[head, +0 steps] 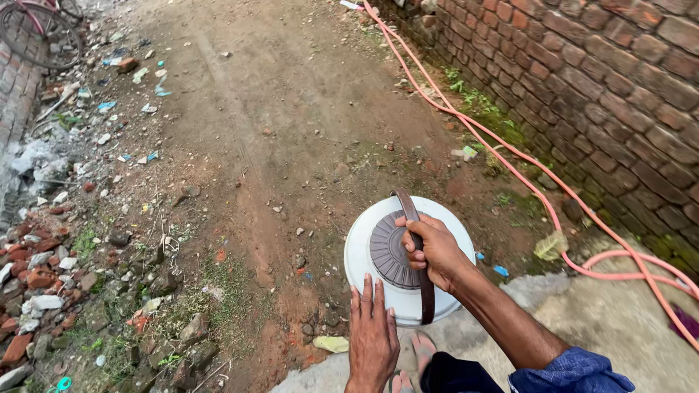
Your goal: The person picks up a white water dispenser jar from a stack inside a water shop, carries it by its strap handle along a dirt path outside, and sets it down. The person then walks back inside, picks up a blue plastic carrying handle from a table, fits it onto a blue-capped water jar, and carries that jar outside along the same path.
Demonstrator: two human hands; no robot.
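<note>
Right hand [435, 251] closes around brown carry handle [421, 255], bearing round white plastic container [362, 244]; left hand [373, 331], open flat, steadies near rim.

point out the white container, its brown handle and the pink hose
white container [364, 240]: head view, bare left rim
brown handle [427, 295]: head view, lower strap
pink hose [539, 193]: head view, stretch along the wall

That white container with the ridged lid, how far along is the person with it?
The white container has its grey ridged lid on. In hand: the right hand grips the brown handle arching over it, and the left hand lies flat on its near side. It has not left the dirt ground.
</note>
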